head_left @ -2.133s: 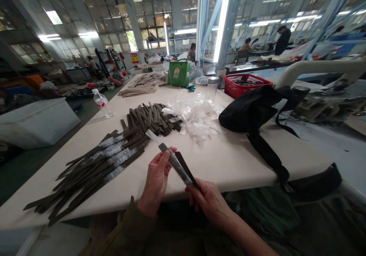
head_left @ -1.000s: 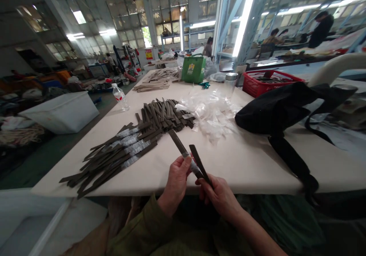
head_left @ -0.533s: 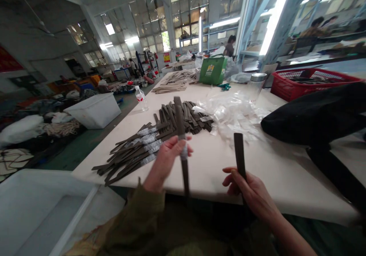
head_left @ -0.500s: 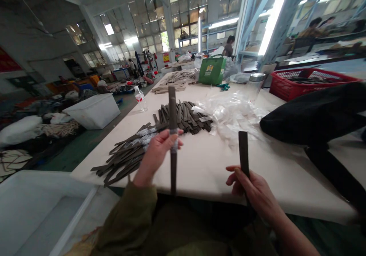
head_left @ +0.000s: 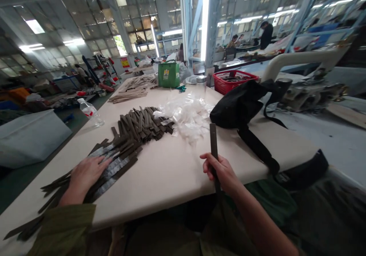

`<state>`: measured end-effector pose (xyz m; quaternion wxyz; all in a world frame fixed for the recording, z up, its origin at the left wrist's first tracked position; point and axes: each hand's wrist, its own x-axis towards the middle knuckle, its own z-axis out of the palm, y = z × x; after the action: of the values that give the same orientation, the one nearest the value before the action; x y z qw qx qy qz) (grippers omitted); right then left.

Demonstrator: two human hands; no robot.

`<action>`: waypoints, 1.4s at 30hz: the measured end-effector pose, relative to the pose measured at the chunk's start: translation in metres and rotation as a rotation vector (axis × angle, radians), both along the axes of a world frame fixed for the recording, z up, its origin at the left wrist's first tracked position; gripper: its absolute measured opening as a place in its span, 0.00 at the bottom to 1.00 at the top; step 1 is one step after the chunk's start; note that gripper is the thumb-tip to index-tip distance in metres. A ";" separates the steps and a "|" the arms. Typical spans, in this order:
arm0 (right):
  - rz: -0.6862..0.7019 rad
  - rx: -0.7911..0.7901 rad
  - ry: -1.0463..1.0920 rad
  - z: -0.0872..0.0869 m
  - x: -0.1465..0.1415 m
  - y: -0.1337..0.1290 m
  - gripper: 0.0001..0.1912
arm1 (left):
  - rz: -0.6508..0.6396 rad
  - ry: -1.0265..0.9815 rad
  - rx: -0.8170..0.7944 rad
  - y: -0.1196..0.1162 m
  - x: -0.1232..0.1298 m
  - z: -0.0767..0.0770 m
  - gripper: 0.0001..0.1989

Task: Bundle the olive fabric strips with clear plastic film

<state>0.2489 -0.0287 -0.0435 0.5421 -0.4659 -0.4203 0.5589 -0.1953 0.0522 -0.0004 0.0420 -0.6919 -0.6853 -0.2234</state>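
Observation:
My left hand (head_left: 86,176) lies on a pile of dark strips with clear plastic bands round their middles (head_left: 116,167), at the table's left front. Its fingers are stretched out over the bands; the palm's underside is hidden. Over the front edge, my right hand (head_left: 222,171) is closed round one dark grey-brown strip (head_left: 214,140), held nearly upright between thumb and fingers. Behind the left hand is a heap of similar strips (head_left: 143,123) without visible bands. Crumpled clear plastic pieces (head_left: 187,113) touch that heap's right side.
On the pale table (head_left: 168,172) stand a plastic bottle (head_left: 90,113), a green bag (head_left: 168,74), a glass jar (head_left: 201,84) and a red basket (head_left: 233,81). A black bag (head_left: 238,105) lies at right, its strap trailing to the edge. A sewing machine (head_left: 309,90) stands beyond.
My left hand has moved left and down onto the banded pile; the banded strip it held upright is no longer raised. My right hand still holds its strip. The view has turned right.

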 end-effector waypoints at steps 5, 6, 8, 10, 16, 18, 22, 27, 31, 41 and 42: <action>0.016 -0.005 -0.019 0.003 -0.003 -0.003 0.21 | -0.135 -0.094 0.095 0.018 0.088 0.011 0.17; 0.016 -0.009 -0.017 0.003 -0.004 -0.003 0.21 | -0.221 -0.193 0.054 0.023 0.115 0.009 0.16; 0.021 -0.017 -0.011 0.003 -0.003 -0.003 0.21 | -0.403 -0.346 -0.039 0.033 0.171 0.000 0.13; 0.029 -0.020 -0.010 0.002 -0.003 -0.003 0.21 | -0.547 -0.408 -0.027 0.040 0.223 -0.014 0.11; 0.020 -0.016 -0.038 0.001 -0.002 -0.001 0.20 | -0.548 -0.201 -0.057 0.052 0.310 -0.034 0.09; 0.008 -0.024 -0.038 0.002 -0.003 -0.002 0.20 | -0.527 -0.218 -0.076 0.054 0.311 -0.033 0.04; 0.014 -0.052 -0.032 0.004 -0.004 -0.001 0.20 | -0.469 -0.306 -0.063 0.046 0.286 -0.029 0.08; 0.019 -0.045 -0.035 0.004 -0.003 0.000 0.19 | -0.451 -0.807 -0.102 0.013 0.247 -0.027 0.09; 0.056 -0.056 -0.054 0.005 -0.005 -0.003 0.19 | -0.421 -1.208 -0.187 -0.023 0.233 -0.026 0.09; 0.167 -0.057 -0.103 0.018 -0.046 0.005 0.21 | -0.391 -1.506 -0.428 -0.098 0.241 -0.035 0.10; 0.146 -0.033 -0.117 0.020 -0.048 0.009 0.18 | -0.380 -1.524 -0.448 -0.100 0.242 -0.036 0.10</action>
<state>0.2014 -0.0199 -0.0237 0.4664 -0.4749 -0.4749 0.5757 0.0463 -0.0479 -0.0365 -0.6134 -0.4465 -0.4252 -0.4937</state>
